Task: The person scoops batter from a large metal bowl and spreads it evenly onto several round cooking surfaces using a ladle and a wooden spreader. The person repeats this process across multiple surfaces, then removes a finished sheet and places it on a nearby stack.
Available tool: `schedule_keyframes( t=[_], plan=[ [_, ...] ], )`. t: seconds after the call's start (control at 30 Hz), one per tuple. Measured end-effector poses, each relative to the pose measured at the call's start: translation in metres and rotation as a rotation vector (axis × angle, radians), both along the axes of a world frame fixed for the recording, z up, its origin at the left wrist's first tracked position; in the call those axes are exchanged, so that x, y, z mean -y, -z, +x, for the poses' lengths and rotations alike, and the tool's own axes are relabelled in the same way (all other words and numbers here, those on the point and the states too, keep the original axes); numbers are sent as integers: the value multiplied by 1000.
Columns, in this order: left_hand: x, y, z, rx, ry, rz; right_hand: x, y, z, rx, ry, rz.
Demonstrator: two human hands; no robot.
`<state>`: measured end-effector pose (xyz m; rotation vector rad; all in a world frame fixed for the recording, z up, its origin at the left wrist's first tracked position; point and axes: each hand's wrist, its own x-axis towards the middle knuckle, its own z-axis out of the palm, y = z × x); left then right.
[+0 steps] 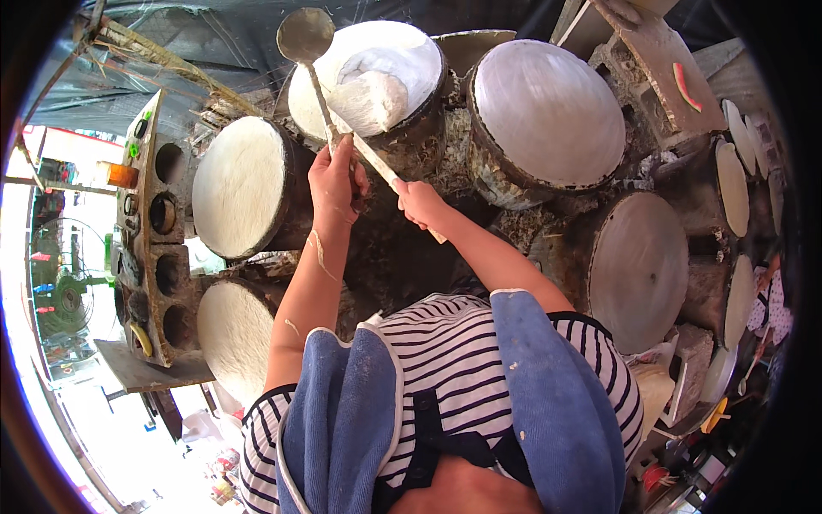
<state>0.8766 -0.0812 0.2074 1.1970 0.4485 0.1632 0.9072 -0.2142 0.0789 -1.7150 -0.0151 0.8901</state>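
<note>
My left hand (335, 180) grips the handle of a long metal ladle (306, 35), whose round bowl stands up past the rim of the top griddle. In my right hand (420, 204) is a flat wooden stick (372, 157); its far end crosses the ladle handle and reaches toward a lump of pale batter (372, 99). That lump lies on the round griddle (417, 51), where a white layer of batter spreads around it. Streaks of batter mark my left forearm.
Pale layers cover a left griddle (239, 186) and a lower left griddle (234, 334). Two bare griddles, upper right (550, 112) and lower right (639, 273), stand opposite. Concrete blocks (172, 270) edge the left; pale flat rounds (732, 189) lie far right, near a person (774, 302).
</note>
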Motion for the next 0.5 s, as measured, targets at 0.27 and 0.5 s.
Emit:
schedule_keyframes(
  t=[0.27, 0.5],
  plan=[
    [6, 1, 17, 30, -30, 26, 56, -3, 77, 163, 90, -229],
    [12, 4, 24, 16, -44, 23, 42, 1, 38, 259, -90, -219]
  ],
)
